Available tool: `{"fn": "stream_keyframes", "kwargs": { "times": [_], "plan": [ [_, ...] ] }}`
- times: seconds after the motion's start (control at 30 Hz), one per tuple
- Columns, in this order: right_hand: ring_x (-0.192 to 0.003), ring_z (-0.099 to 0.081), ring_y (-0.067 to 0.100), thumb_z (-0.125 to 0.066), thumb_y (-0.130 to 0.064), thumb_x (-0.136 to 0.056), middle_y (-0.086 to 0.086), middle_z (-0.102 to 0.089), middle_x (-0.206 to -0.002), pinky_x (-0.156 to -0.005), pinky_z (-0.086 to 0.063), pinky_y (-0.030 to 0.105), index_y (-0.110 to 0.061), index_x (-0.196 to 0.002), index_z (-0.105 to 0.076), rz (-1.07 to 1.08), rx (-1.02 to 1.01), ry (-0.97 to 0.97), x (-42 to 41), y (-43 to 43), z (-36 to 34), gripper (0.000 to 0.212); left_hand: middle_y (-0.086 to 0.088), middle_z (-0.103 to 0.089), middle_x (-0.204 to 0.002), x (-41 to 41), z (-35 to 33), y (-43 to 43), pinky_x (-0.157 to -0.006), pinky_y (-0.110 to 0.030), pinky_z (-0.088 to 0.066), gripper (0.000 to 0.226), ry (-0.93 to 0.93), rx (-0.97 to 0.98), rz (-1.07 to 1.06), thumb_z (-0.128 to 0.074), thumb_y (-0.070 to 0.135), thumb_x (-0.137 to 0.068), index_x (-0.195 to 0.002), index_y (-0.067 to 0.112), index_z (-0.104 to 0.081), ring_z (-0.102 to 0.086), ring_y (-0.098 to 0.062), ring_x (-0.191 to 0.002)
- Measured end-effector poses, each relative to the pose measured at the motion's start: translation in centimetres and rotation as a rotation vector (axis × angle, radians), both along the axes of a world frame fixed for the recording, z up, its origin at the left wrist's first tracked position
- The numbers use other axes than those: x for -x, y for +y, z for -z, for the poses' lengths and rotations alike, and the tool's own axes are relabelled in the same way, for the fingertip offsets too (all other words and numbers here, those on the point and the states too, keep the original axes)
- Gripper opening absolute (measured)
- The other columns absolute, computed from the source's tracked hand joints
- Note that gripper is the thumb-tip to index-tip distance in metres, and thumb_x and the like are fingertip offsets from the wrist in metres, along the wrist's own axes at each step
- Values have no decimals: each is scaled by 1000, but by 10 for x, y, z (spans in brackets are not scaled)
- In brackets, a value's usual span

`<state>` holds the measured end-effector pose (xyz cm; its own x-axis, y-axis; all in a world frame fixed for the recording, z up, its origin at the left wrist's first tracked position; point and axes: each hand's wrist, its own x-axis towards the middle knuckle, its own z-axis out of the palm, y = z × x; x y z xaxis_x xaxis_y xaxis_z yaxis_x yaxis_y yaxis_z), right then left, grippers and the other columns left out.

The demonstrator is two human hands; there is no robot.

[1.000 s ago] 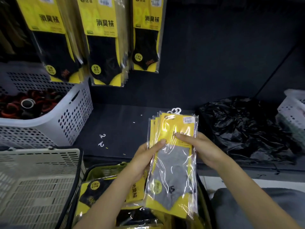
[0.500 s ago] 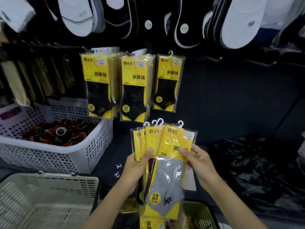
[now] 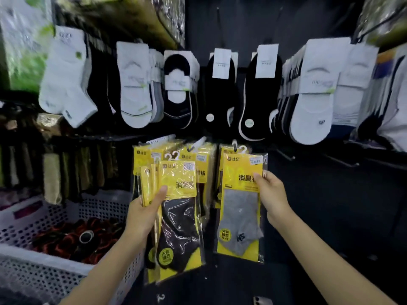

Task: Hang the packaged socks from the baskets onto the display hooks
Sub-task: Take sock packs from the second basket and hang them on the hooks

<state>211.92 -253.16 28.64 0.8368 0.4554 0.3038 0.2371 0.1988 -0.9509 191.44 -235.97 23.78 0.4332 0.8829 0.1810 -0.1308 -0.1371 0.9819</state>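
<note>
Left hand (image 3: 141,216) gripped a fanned stack of yellow sock packs (image 3: 178,227), thumb pressed across the front pack's card, fingers hidden behind; the front pack showed a black sock. Right hand (image 3: 273,194) pinched a single grey-sock pack (image 3: 240,216) by its right edge, thumb on the front, and held it upright and apart from the stack. Both were held up in front of the lower display row, where more yellow packs (image 3: 206,159) hung from a display hook (image 3: 199,142) between and behind the two held lots. The small white hanger at the top of the grey-sock pack overlapped another hung bunch behind it; could not tell whether it was on a hook. Above, a row of white socks (image 3: 312,95) and black socks (image 3: 220,91) hung on cards. At lower left stood a white perforated basket (image 3: 44,278) holding dark red and black items, blurred.
</note>
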Motion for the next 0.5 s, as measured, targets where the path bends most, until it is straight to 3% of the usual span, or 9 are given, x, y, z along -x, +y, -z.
{"fn": "stream_keyframes", "kwargs": {
  "times": [0.1,0.17,0.23,0.4,0.5],
  "plan": [
    [-87,-67,20,-50,-14,-98,5,-71,-92,-80,-54,29,-11,-93,-66,-1,41,2,-3,14,-6,16,-9,-67,-109,0,-11,2,-100,-40,-40,77,-1,-29,-13,-64,70,-59,-109,11,-65,-60,-26,-109],
    [-96,-65,34,-50,-13,-97,18,-70,-103,-92,-50,43,0,-102,-65,23,77,29,-7,22,-5,20,-6,-69,-103,-1,-14,1,-99,-39,-41,66,-27,-34,18,-64,69,-59,-99,17,-67,-62,-21,-102],
    [-99,-63,40,-52,-13,-96,26,-67,-108,-95,-48,48,6,-105,-64,46,108,49,-12,28,-2,24,-4,-66,-116,-2,-14,2,-106,-43,-38,72,-49,-24,36,-65,68,-60,-111,17,-65,-59,-21,-113],
    [-100,-64,29,-67,-28,-88,15,-70,-102,-94,-51,46,-5,-92,-68,136,104,171,-27,37,10,23,-15,-47,-141,-9,-12,2,-113,-48,-29,105,-45,10,-7,-63,73,-60,-138,6,-43,-43,-28,-131],
    [-99,-65,31,-70,-27,-86,17,-70,-102,-91,-53,43,-6,-89,-67,186,136,274,-37,35,25,22,-13,-44,-144,-14,-10,-4,-114,-46,-26,109,-65,52,17,-64,72,-56,-139,5,-41,-42,-21,-130]
  ]
}}
